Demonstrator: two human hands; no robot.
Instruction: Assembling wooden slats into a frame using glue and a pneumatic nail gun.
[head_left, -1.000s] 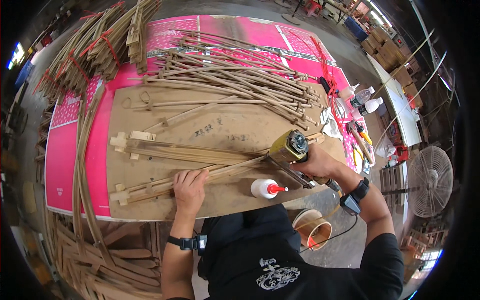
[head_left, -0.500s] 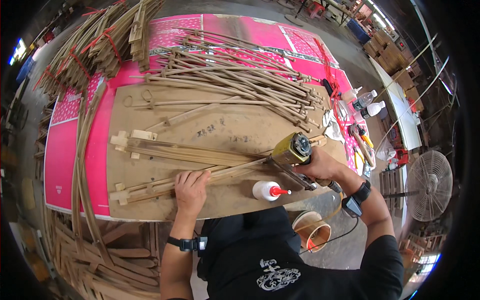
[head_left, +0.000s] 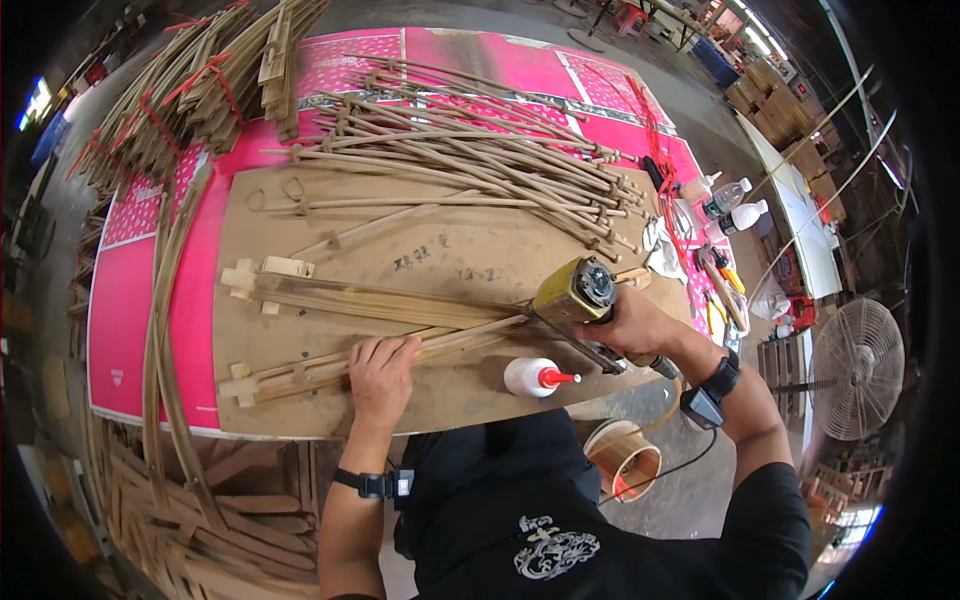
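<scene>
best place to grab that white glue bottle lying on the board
Grip the white glue bottle around its round body, coming from above. It lies on its side on the plywood board, red nozzle pointing right toward the right hand, so the body is the widest free part.

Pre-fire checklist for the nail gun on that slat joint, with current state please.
1. Left hand pressing flat on the lower wooden slat: ok.
2. Right hand gripping the yellow nail gun: ok.
3. Gun nose at the point where the two slat assemblies converge: ok, though exact contact cannot be told.
4. Left fingers set apart from the gun nose: ok.
5. Glue bottle lying on the board beside the gun, not under the slats: ok.
6. Air hose free behind the right wrist: cannot tell.
</scene>
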